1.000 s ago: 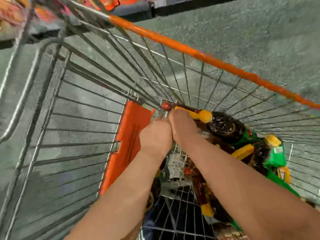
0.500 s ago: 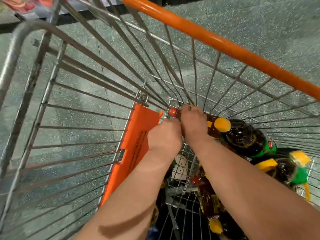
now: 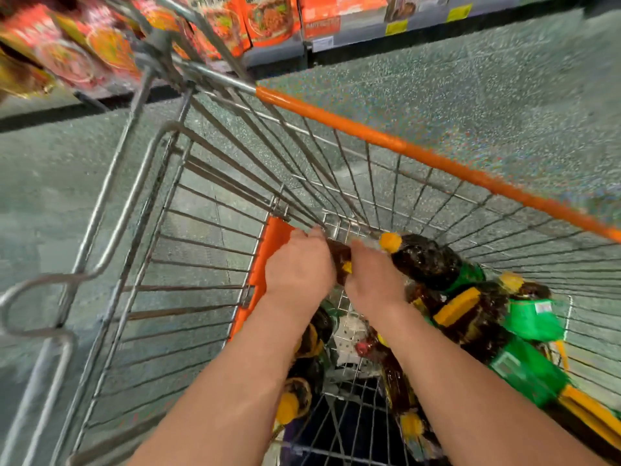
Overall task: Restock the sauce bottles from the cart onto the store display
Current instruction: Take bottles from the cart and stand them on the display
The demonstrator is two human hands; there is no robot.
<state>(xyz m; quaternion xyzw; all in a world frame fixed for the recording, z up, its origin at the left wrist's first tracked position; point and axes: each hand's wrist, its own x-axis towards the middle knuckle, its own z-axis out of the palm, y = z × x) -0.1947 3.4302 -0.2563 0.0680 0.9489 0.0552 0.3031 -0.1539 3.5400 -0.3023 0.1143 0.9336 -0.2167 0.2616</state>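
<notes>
Both hands down in cart, on one sauce bottle.
Left hand (image 3: 299, 264) and right hand (image 3: 371, 275) curl around a dark bottle (image 3: 339, 255) at the far end of the wire cart (image 3: 208, 264); more yellow-capped bottles (image 3: 426, 260) lie right.

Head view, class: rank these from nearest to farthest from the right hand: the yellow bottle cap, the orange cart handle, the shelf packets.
1. Yellow bottle cap: just beyond the right hand.
2. Orange cart handle: above, across the cart's far side.
3. Shelf packets: top of view, beyond the cart.
</notes>
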